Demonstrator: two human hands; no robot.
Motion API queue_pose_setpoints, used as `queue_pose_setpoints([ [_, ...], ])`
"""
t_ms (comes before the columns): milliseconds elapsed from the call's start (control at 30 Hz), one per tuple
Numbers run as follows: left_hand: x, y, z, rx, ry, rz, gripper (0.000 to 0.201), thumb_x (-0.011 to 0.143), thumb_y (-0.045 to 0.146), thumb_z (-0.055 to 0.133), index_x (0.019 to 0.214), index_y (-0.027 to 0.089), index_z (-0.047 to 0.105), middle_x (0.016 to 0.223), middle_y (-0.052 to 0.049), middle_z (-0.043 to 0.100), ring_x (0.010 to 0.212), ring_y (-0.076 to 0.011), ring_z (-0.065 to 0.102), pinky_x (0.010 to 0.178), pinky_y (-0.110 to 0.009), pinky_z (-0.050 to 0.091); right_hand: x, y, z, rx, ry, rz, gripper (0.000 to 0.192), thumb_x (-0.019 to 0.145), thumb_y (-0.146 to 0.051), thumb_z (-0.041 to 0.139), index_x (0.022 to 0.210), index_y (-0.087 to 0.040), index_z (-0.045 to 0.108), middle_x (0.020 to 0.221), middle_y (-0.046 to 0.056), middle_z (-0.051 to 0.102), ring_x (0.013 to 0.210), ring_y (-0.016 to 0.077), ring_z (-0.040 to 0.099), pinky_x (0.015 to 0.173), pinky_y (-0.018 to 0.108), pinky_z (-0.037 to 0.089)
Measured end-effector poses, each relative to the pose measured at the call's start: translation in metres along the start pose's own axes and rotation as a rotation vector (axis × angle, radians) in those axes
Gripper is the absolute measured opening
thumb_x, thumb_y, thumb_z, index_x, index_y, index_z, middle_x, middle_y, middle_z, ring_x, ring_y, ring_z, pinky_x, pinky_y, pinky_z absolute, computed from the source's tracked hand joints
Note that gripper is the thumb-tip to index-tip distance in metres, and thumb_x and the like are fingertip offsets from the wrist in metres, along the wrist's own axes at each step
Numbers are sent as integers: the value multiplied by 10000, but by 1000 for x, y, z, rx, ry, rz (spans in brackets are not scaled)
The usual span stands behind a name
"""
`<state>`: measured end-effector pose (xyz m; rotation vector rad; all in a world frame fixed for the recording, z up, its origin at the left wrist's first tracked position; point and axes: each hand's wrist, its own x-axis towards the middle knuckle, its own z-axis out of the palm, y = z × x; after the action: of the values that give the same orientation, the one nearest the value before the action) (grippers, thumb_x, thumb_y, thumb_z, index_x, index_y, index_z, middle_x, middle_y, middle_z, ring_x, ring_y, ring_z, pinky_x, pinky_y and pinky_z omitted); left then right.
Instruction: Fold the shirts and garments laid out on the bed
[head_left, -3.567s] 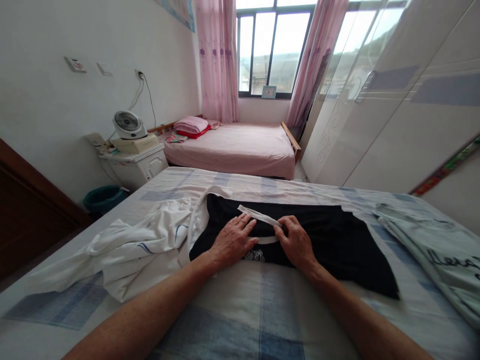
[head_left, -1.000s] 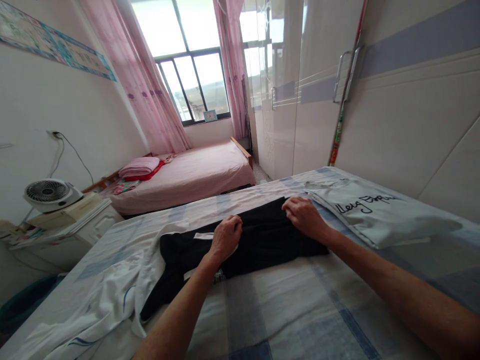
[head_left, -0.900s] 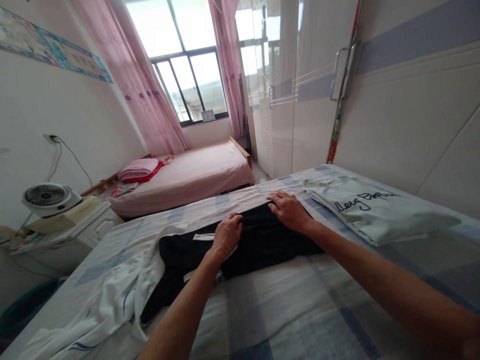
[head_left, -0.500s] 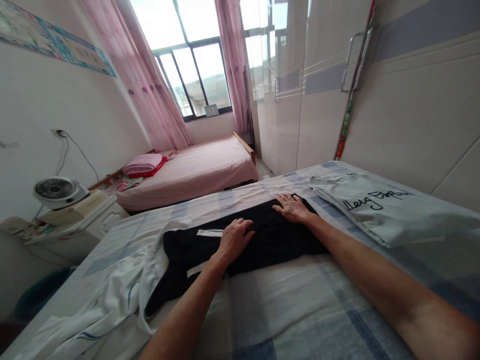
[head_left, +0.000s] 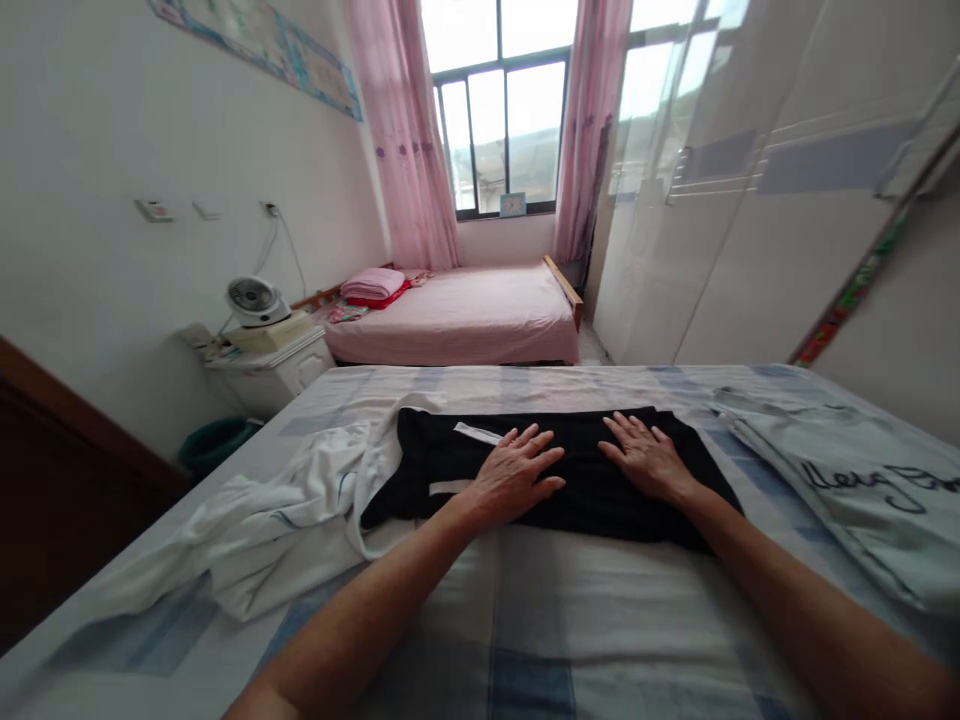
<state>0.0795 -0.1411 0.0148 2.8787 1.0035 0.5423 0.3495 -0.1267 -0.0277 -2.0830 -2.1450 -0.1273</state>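
Along the left edge of the frame, part of a dark brown panel (head_left: pixel 60 480). Just beyond, a green bin (head_left: pixel 214 447) beside a white cabinet (head_left: pixel 289 372); on top, a yellowish box (head_left: pixel 271 333) carrying a small fan (head_left: pixel 255 302). Across the left foreground, on a blue-and-white checked bed sheet (head_left: pixel 525 620), crumpled white clothing (head_left: pixel 292 500) with thin blue lines, touching the left end of a black shirt (head_left: pixel 581 490). Across the middle, that same black shirt, laid lengthwise on the sheet, with two white strips (head_left: pixel 450 488) toward its left end. At upper centre, a pink bed (head_left: pixel 480 325) with folded bedding (head_left: pixel 375 284), and behind, a window (head_left: pixel 491 130) between pink curtains (head_left: pixel 412 150). Just right of the strips, left hand (head_left: pixel 517 472) palm down on the black shirt, fingers flat and spread, gripping nothing. Farther right, near the shirt's right end, right hand (head_left: pixel 646 458) likewise palm down, fingers fanned apart on the fabric, nothing gripped. At upper right, a glossy white wardrobe (head_left: pixel 735 260). Below, at right of the frame, a pale grey-green shirt (head_left: pixel 847 480) with black lettering, flat on the sheet, near the black one but apart.
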Motion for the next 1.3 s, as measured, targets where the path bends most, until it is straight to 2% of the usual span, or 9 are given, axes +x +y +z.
queue_pose_setpoints([
  [100, -38, -17, -23, 35, 173, -195, 412, 903, 361, 488, 1289, 223, 528, 1429, -80, 454, 1349, -230, 362, 1112, -405, 299, -9, 11, 3, -38, 19, 28, 575, 914, -456, 270, 1384, -183, 458, 1484, 104, 367, 1370, 294, 311, 1067, 513, 284],
  [233, -101, -64, -59, 126, 321, -608, 392, 867, 311, 488, 1216, 151, 570, 1332, -140, 523, 1264, -255, 450, 1075, -382, 336, -22, 7, 1, -7, 140, -54, 544, 913, -435, 259, 1346, -204, 494, 1474, 96, 392, 1366, 280, 321, 1047, 497, 324],
  [400, -143, -112, -83, -62, 205, -954, 321, 819, 394, 492, 903, 132, 656, 869, -104, 670, 908, -258, 614, 833, -334, 445, -38, -10, 9, 12, 201, -107, 527, 902, -446, 296, 1311, -206, 526, 1421, 105, 465, 1332, 280, 375, 1032, 475, 349],
  [567, -139, -123, -80, -147, 202, -958, 384, 778, 498, 488, 658, 155, 613, 614, -13, 591, 654, -186, 582, 607, -250, 400, -45, -15, 11, -52, 227, -142, 492, 911, -402, 308, 1282, -198, 558, 1396, 96, 497, 1321, 292, 388, 1041, 471, 333],
  [700, -138, -126, -74, -279, 197, -940, 386, 681, 534, 582, 633, 154, 625, 552, 4, 570, 591, -180, 552, 546, -241, 360, -49, -16, 8, -75, 216, -157, 475, 925, -371, 304, 1279, -190, 564, 1398, 94, 496, 1312, 289, 402, 1042, 463, 328],
  [833, -138, -124, -72, -394, 190, -885, 311, 674, 448, 568, 684, 152, 664, 594, 4, 608, 628, -183, 573, 562, -236, 377, -49, -16, 10, -69, 219, -147, 467, 926, -375, 312, 1279, -198, 562, 1395, 85, 501, 1306, 273, 414, 1049, 450, 320],
  [1033, -125, -110, -74, -341, 348, -798, 263, 760, 338, 467, 833, 158, 645, 778, -12, 660, 784, -173, 594, 751, -258, 437, -46, -14, 14, -24, 230, -123, 485, 917, -423, 326, 1278, -196, 557, 1390, 90, 505, 1303, 262, 420, 1054, 445, 320],
  [1133, -122, -104, -76, -513, 347, -876, 291, 774, 376, 507, 912, 149, 625, 849, -29, 675, 833, -178, 610, 785, -276, 465, -46, -13, 14, -20, 229, -127, 479, 916, -416, 329, 1272, -197, 562, 1390, 92, 505, 1301, 263, 422, 1056, 450, 318],
  [1300, -125, -99, -77, -912, 206, -1024, 394, 643, 451, 720, 877, 148, 627, 785, -39, 696, 745, -203, 664, 650, -285, 524, -48, -26, 0, -11, 240, -110, 478, 916, -369, 323, 1295, -183, 546, 1402, 108, 488, 1316, 268, 401, 1051, 475, 316],
])
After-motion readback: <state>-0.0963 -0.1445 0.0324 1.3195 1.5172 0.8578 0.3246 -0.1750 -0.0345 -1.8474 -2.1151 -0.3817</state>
